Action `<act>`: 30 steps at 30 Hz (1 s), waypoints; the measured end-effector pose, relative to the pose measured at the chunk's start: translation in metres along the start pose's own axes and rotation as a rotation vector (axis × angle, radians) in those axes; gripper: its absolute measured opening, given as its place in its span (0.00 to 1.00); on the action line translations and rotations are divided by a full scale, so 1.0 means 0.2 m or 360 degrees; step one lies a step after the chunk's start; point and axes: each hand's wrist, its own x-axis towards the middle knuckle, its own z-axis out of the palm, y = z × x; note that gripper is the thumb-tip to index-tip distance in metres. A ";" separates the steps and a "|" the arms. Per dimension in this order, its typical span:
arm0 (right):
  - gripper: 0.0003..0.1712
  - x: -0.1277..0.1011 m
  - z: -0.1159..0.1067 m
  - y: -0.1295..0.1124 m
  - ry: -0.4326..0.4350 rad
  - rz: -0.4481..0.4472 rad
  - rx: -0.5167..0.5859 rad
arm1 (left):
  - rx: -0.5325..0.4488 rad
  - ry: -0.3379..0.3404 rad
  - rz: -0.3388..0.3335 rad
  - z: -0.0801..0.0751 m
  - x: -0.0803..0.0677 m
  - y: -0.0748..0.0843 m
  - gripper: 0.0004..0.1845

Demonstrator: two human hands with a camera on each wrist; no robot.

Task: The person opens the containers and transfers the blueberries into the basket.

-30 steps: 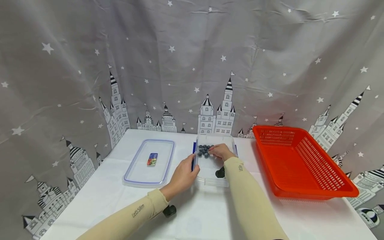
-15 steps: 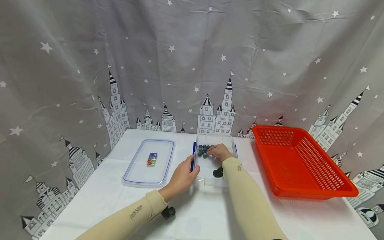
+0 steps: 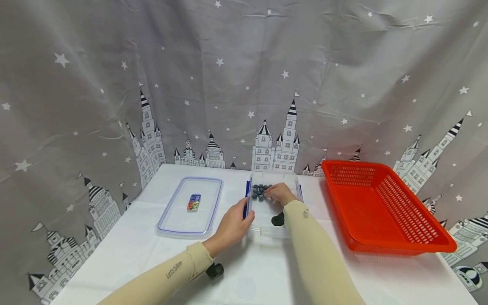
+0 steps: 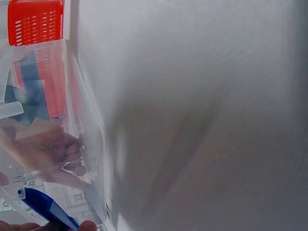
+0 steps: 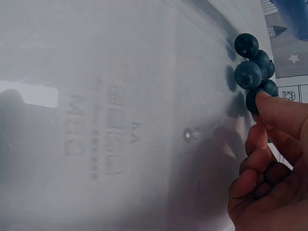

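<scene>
- While most things look the same as a second ago, the right hand [image 3: 280, 192] has slid a tiny bit to the left inside the clear box [image 3: 268, 231].
- One of the dark blueberries [image 3: 260, 191], on the near side of the pile, also sits a little more to the left now.
- That small change tells me, I think, that the fingers are busy with the berries, and the work seems to be in the middle.
- The right hand pinches one blueberry [image 5: 253, 102] with its thumb and finger, right next to the others. I cannot see the far side of it.
- The left hand [image 3: 233, 223] grips the left side of the box, by the blue clip [image 4: 43, 204], just like before. My guess is that this keeps the box still.
- The blueberries are in the box, on its floor, bunched up in the far left part.
- The lid [image 3: 179, 220] lies flat on the white table, left of the box and apart from it, with a bright label [image 3: 193, 202] on it. It has not moved.
- The red basket [image 3: 375, 212] stays on the right, not touched by any hand.
</scene>
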 end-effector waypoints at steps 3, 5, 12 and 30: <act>0.11 0.00 -0.01 0.00 -0.0001 0.0021 0.0019 | -0.0002 -0.0002 0.0008 0.00 0.00 0.00 0.30; 0.10 0.01 -0.02 0.00 -0.0007 0.0019 0.0040 | -0.0011 -0.0003 0.0003 0.01 0.00 0.00 0.30; 0.07 0.03 -0.04 0.00 -0.0016 -0.0035 0.0031 | -0.0025 -0.0008 -0.0003 0.01 0.00 0.01 0.30; 0.13 -0.05 -0.21 -0.12 -0.0092 -0.0120 -0.0009 | 0.0005 0.0007 -0.0009 0.01 0.00 0.00 0.30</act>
